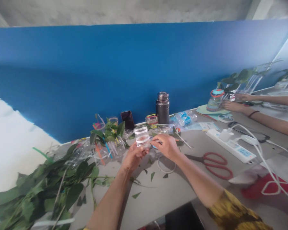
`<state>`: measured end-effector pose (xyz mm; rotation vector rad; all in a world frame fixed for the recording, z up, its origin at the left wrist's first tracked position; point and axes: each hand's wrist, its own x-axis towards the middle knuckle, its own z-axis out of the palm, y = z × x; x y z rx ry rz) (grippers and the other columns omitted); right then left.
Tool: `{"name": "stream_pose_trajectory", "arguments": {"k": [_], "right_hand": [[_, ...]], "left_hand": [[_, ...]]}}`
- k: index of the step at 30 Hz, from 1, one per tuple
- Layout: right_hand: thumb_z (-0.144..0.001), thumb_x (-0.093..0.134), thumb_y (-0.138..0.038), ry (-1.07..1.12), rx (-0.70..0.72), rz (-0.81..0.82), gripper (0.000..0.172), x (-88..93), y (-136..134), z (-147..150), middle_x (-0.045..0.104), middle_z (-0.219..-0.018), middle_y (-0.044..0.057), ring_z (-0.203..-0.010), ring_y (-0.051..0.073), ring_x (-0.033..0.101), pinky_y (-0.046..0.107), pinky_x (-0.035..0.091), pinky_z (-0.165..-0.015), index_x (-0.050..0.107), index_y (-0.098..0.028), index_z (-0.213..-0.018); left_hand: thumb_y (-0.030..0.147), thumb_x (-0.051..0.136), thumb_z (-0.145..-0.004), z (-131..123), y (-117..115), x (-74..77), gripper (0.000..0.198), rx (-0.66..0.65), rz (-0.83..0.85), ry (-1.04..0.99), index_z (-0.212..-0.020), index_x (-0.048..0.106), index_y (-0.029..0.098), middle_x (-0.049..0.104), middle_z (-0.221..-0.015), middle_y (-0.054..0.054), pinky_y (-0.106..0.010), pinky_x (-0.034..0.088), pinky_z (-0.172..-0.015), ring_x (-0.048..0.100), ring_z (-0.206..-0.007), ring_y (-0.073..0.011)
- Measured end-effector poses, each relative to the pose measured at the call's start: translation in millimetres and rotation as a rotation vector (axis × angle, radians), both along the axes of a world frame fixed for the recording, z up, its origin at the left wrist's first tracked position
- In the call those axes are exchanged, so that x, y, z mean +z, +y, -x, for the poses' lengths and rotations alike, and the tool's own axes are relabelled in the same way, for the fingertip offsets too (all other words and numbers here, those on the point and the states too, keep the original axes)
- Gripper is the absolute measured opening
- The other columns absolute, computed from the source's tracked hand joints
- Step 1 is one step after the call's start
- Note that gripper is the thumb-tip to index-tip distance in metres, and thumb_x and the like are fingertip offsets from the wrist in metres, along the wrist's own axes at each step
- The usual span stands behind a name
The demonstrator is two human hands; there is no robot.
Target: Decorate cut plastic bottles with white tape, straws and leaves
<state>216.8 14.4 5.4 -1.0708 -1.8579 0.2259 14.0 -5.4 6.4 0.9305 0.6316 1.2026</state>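
Holding a clear plastic cup (141, 137) upright just above the bench (168, 195) in the head view, with a white band around its upper part. Left hand (134, 157) has a closed grip around the cup's lower side; right hand (165, 147) has a narrow pinching grip at its right side, exact contact partly hidden. A white plastic ring (166, 166) lies just below the right hand, with leaf scraps (153, 175) around it. Red-handled scissors (217, 165) sit to the right, a power strip (230, 145) beyond them. Leafy cuttings (38, 195) are piled at left, and cut plastic strips with leaves (108, 137) stand ahead. Further back: a steel thermos (162, 108), water bottles (183, 117), a propped phone (127, 120). Far right — another person's hands (232, 106) by a teal-lidded jar (215, 100).
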Motion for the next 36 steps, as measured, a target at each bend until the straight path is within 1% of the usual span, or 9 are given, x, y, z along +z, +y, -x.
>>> {"name": "stream_pose_trajectory", "arguments": {"k": [3,6,10,14,18,20,28,32,36], "right_hand": [[-0.100,0.072,-0.044,0.022,0.014,0.010,0.022,0.8,-1,1,0.084,-0.089,0.004,-0.084,0.021,0.077,0.028,0.050,-0.075,0.080,-0.026,-0.089],[-0.099,0.073,-0.042,0.055,0.020,0.041,0.021,2.0,-2,1,0.083,-0.087,0.004,-0.081,0.021,0.077,0.027,0.050,-0.074,0.080,-0.026,-0.089],[-0.096,0.075,-0.040,0.130,-0.001,0.100,0.017,3.1,-4,1,0.082,-0.081,0.001,-0.073,0.019,0.075,0.027,0.050,-0.069,0.081,-0.026,-0.088],[-0.093,0.079,-0.037,0.131,0.017,0.105,0.012,2.3,-5,2,0.083,-0.084,0.000,-0.076,0.019,0.077,0.026,0.051,-0.069,0.081,-0.027,-0.086],[-0.093,0.080,-0.036,0.064,0.053,0.068,0.011,-1.3,-5,5,0.084,-0.087,0.001,-0.079,0.019,0.077,0.026,0.051,-0.071,0.081,-0.026,-0.087],[-0.093,0.081,-0.036,0.039,0.051,0.051,0.011,-3.2,-6,6,0.084,-0.086,0.001,-0.079,0.019,0.077,0.026,0.051,-0.071,0.081,-0.026,-0.087],[-0.095,0.075,-0.029,-0.016,0.024,-0.016,0.010,-2.8,-6,5,0.082,-0.084,0.002,-0.078,0.019,0.076,0.026,0.050,-0.071,0.079,-0.026,-0.087],[-0.096,0.072,-0.029,-0.052,0.024,-0.105,0.012,-2.2,-9,6,0.082,-0.082,0.003,-0.074,0.019,0.074,0.028,0.049,-0.072,0.080,-0.025,-0.087],[-0.097,0.069,-0.027,-0.083,-0.007,-0.200,0.016,-1.5,-11,8,0.079,-0.077,0.003,-0.071,0.019,0.071,0.030,0.048,-0.071,0.079,-0.025,-0.085]], "left_hand": [[0.029,0.095,-0.066,4,3,-2.4,0.073,-0.032,0.006,-0.020,-0.134,0.072,0.015,0.079,-0.093,-0.007,-0.029,0.053,-0.072,0.066,-0.073,-0.0159],[0.036,0.095,-0.067,10,7,-6.9,0.063,-0.081,0.004,-0.014,-0.122,0.077,0.012,0.079,-0.096,-0.010,-0.027,0.051,-0.066,0.064,-0.069,-0.0147],[0.035,0.094,-0.068,15,9,-8.2,0.054,-0.108,0.024,0.023,-0.115,0.078,0.013,0.077,-0.086,-0.008,-0.025,0.050,-0.062,0.063,-0.065,-0.0139],[0.033,0.093,-0.068,13,8,-4.9,0.055,-0.087,-0.014,0.009,-0.117,0.076,0.014,0.078,-0.098,-0.011,-0.026,0.049,-0.062,0.066,-0.073,-0.0160],[0.032,0.100,-0.061,5,8,-7.5,0.065,0.003,-0.096,0.111,-0.119,0.075,0.014,0.073,-0.082,-0.004,-0.026,0.044,-0.060,0.057,-0.064,-0.0128],[0.031,0.101,-0.058,0,8,-9.4,0.069,0.075,-0.104,0.174,-0.120,0.074,0.016,0.073,-0.083,-0.002,-0.026,0.042,-0.061,0.057,-0.064,-0.0128],[0.025,0.099,-0.062,-13,-2,3.5,0.057,0.172,-0.077,0.149,-0.113,0.073,0.023,0.079,-0.099,-0.003,-0.028,0.051,-0.074,0.070,-0.087,-0.0211],[0.017,0.097,-0.064,-15,-5,6.5,0.057,0.150,-0.070,0.074,-0.115,0.072,0.025,0.079,-0.116,-0.006,-0.033,0.054,-0.093,0.072,-0.108,-0.0252],[0.017,0.096,-0.065,-13,-4,3.3,0.060,0.120,-0.051,0.043,-0.120,0.071,0.022,0.079,-0.119,-0.008,-0.035,0.054,-0.096,0.074,-0.112,-0.0275]]}}
